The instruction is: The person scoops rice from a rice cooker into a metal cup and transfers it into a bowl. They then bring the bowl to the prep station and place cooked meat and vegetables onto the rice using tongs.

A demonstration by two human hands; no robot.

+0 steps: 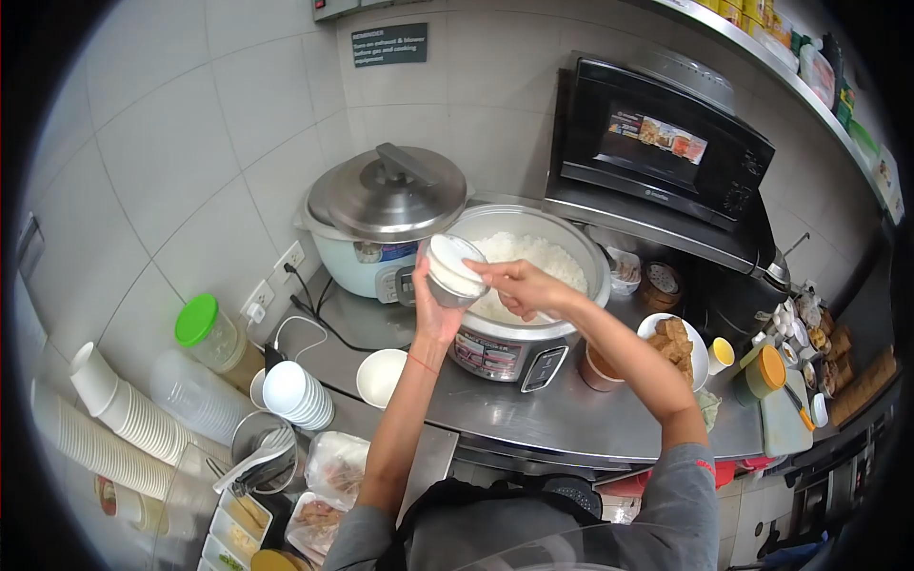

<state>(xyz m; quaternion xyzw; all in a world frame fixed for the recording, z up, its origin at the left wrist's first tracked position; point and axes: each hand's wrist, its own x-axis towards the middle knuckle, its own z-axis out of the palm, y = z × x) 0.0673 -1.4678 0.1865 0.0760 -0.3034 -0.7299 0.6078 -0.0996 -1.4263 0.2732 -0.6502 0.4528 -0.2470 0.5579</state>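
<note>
My left hand is raised over the near left rim of the open rice cooker, its fingers around a small metal cup that is tilted. My right hand is closed on what looks like a white rice paddle, its flat oval face lying across the cup's mouth. That face hides most of what is inside the cup. White cooked rice fills the cooker below my right hand. Close to my left forearm, a white bowl stands on the steel counter.
Behind is a second rice cooker with its metal lid on. A black oven stands at the back right. To the right are a white bowl of brown fried pieces and a cutting board. Stacked white cups line the left.
</note>
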